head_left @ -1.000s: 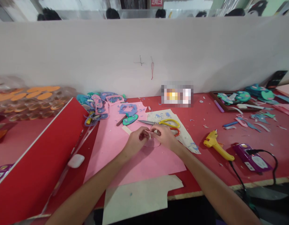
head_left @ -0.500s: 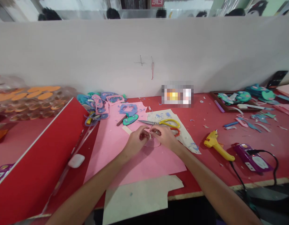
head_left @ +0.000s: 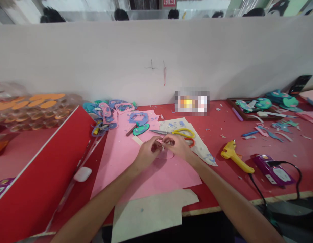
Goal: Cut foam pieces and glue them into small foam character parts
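Over the pink sheet [head_left: 136, 172], my left hand [head_left: 147, 151] and my right hand [head_left: 180, 147] meet with fingertips pinched. Both grip the upper edge of a rounded pink piece [head_left: 166, 155], part of it hidden behind the fingers. Just beyond my right hand lie scissors [head_left: 183, 132] with yellow and red-orange handles, blades pointing left. A green oval cutout [head_left: 141, 129] rests farther back, beside a dark brown stick [head_left: 131, 130]. Behind it is a blue-purple cut-out frame [head_left: 138, 118]. A cream strip [head_left: 137, 140] sticks out beyond my left hand.
A yellow glue gun [head_left: 236, 158] and a purple power strip [head_left: 274, 169] lie on the right. A brown tray [head_left: 263, 116] holds cutouts. At left are a red board [head_left: 45, 172], a white case [head_left: 82, 173] and clear cups [head_left: 27, 116]. A white partition [head_left: 108, 60] stands behind.
Both hands stay in nearly the same place, still pinching the pink piece. The fingers of my right hand shift very slightly. Nothing else on the table visibly moves.
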`<action>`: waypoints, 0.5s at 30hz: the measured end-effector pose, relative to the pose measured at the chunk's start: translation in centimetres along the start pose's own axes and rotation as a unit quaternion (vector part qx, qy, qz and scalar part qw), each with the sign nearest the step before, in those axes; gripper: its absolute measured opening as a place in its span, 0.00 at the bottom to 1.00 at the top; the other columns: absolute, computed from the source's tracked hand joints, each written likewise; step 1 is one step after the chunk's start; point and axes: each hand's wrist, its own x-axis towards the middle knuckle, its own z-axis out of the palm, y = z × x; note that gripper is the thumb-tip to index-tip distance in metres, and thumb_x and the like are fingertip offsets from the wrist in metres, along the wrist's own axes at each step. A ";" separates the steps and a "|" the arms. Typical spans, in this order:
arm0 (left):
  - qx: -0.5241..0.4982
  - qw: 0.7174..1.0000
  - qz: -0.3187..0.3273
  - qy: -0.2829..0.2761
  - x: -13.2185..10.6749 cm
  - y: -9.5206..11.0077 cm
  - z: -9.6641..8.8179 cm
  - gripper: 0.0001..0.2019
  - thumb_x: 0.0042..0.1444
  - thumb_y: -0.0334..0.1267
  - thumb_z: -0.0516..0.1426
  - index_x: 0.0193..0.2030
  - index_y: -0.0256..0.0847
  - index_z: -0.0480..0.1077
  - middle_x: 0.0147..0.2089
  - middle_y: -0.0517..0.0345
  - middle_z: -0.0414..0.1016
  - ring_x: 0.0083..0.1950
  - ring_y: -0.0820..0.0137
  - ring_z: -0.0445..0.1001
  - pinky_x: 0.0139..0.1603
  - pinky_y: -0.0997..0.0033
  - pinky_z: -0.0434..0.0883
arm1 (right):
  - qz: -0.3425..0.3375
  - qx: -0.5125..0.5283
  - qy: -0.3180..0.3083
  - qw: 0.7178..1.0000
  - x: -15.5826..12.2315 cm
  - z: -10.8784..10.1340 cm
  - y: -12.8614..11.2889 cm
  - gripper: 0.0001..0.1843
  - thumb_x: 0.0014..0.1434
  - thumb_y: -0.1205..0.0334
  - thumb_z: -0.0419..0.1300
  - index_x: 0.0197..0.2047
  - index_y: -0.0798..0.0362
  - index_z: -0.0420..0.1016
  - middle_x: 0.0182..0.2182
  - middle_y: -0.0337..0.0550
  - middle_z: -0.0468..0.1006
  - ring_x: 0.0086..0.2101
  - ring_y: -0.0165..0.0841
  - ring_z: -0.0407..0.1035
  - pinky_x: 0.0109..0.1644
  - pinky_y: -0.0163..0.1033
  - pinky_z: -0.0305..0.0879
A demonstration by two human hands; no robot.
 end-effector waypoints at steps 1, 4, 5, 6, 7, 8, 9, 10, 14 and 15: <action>-0.002 1.000 0.000 0.001 0.0 0.0 0.0 0.16 0.57 0.35 0.56 0.52 0.43 0.74 0.39 0.57 0.80 0.37 0.70 0.76 0.38 0.73 0.70 | 0.000 -0.003 -0.001 1.000 0.0 0.0 0.0 0.03 0.60 0.63 0.65 0.38 0.51 0.79 0.34 0.42 0.84 0.34 0.34 0.76 0.39 0.37 0.68; -0.002 1.000 -0.007 0.001 0.1 -0.1 0.0 0.17 0.56 0.35 0.57 0.53 0.43 0.73 0.40 0.56 0.81 0.38 0.69 0.77 0.40 0.72 0.71 | -0.001 -0.009 -0.003 1.000 0.1 0.0 0.1 0.04 0.59 0.63 0.65 0.38 0.51 0.80 0.35 0.42 0.84 0.33 0.33 0.75 0.37 0.37 0.66; -0.001 1.000 -0.010 0.001 0.1 -0.1 0.0 0.18 0.56 0.34 0.57 0.53 0.42 0.73 0.40 0.56 0.81 0.39 0.69 0.77 0.40 0.71 0.71 | -0.002 -0.011 -0.003 1.000 0.1 0.1 0.1 0.04 0.59 0.63 0.65 0.39 0.51 0.80 0.35 0.42 0.84 0.33 0.33 0.74 0.37 0.36 0.65; 0.000 1.000 -0.011 0.000 0.2 -0.2 0.0 0.18 0.55 0.34 0.57 0.54 0.42 0.73 0.40 0.56 0.81 0.39 0.68 0.77 0.40 0.71 0.71 | -0.002 -0.011 -0.003 1.000 0.1 0.0 0.1 0.04 0.59 0.63 0.64 0.39 0.52 0.80 0.34 0.41 0.83 0.33 0.32 0.73 0.36 0.36 0.65; 0.002 1.000 -0.012 0.000 0.2 -0.2 0.0 0.18 0.55 0.34 0.57 0.54 0.42 0.73 0.39 0.56 0.81 0.38 0.68 0.77 0.40 0.71 0.71 | -0.002 -0.011 -0.004 1.000 0.1 0.0 0.1 0.04 0.59 0.63 0.64 0.39 0.52 0.80 0.34 0.41 0.83 0.32 0.32 0.73 0.36 0.36 0.64; 0.002 1.000 -0.012 -0.001 0.2 -0.3 0.0 0.18 0.56 0.34 0.57 0.54 0.42 0.73 0.39 0.56 0.81 0.38 0.68 0.77 0.39 0.71 0.71 | -0.002 -0.012 -0.004 1.000 0.1 0.0 0.0 0.04 0.59 0.63 0.64 0.38 0.52 0.80 0.34 0.41 0.83 0.31 0.31 0.72 0.35 0.36 0.64; 0.001 1.000 -0.011 -0.002 0.2 -0.3 0.0 0.18 0.56 0.35 0.57 0.54 0.43 0.73 0.39 0.56 0.81 0.38 0.68 0.77 0.39 0.71 0.71 | -0.001 -0.012 -0.006 1.000 0.1 0.0 -0.1 0.04 0.59 0.63 0.64 0.38 0.52 0.80 0.34 0.41 0.83 0.31 0.31 0.71 0.35 0.36 0.63; -0.001 1.000 -0.011 -0.003 0.2 -0.3 0.0 0.18 0.56 0.35 0.57 0.54 0.43 0.73 0.39 0.56 0.81 0.38 0.69 0.77 0.39 0.71 0.71 | 0.000 -0.011 -0.007 1.000 0.0 0.0 -0.2 0.04 0.59 0.63 0.64 0.38 0.52 0.80 0.33 0.41 0.83 0.30 0.31 0.71 0.35 0.36 0.63; -0.002 1.000 -0.004 0.012 0.3 -0.3 -0.2 0.17 0.58 0.36 0.57 0.55 0.42 0.72 0.39 0.57 0.79 0.37 0.69 0.76 0.40 0.71 0.70 | -0.001 -0.009 -0.007 1.000 0.0 -0.1 -0.6 0.03 0.59 0.64 0.63 0.36 0.52 0.79 0.31 0.40 0.81 0.29 0.30 0.70 0.34 0.35 0.62; -0.001 1.000 0.001 0.021 0.3 -0.2 -0.2 0.16 0.58 0.36 0.57 0.54 0.42 0.72 0.39 0.57 0.78 0.37 0.70 0.75 0.40 0.72 0.70 | -0.004 -0.011 -0.005 1.000 0.0 -0.1 -0.6 0.02 0.59 0.64 0.63 0.36 0.52 0.78 0.30 0.39 0.81 0.29 0.30 0.70 0.35 0.35 0.62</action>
